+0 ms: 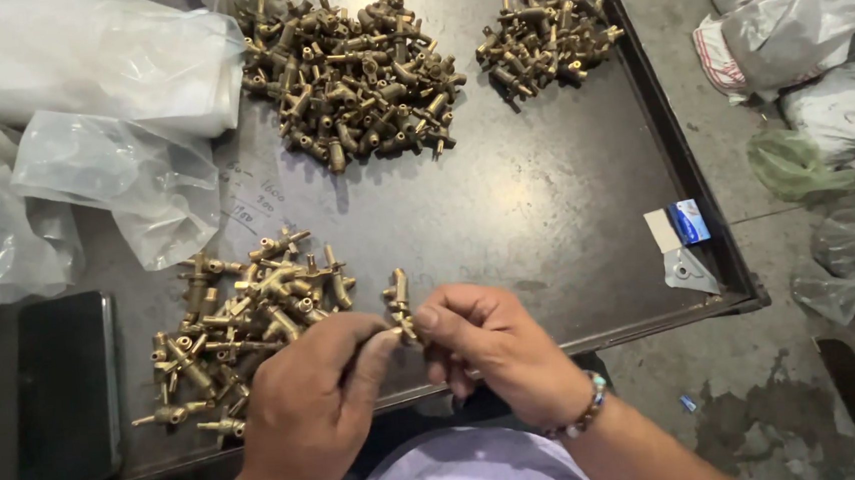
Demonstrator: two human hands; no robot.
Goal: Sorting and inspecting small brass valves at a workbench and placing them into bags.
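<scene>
- Brass fitting [399,304] pinched between both hands at near table edge, just above lap.
- Left hand [309,404]: thumb and forefinger closed on lower end of fitting, other fingers curled.
- Right hand [490,351]: fingertips pressed on same fitting from other side; beaded bracelet [582,415] on wrist.
- Near pile [238,328] of like fittings just left of hands, loosely spread on dark metal table [545,202].
- Large pile [351,75] at far centre, small pile [545,33] at far right, both well apart from hands.
- Progress, as judgement: one piece in hand, three heaps separate; can't tell which heap is handled and which is waiting, so share done is unclear. Bulk sits in far heap.
- Clear plastic bags [108,122] at left, dark phone [67,390] at near left, small blue-and-white box [682,224] at right rim.
</scene>
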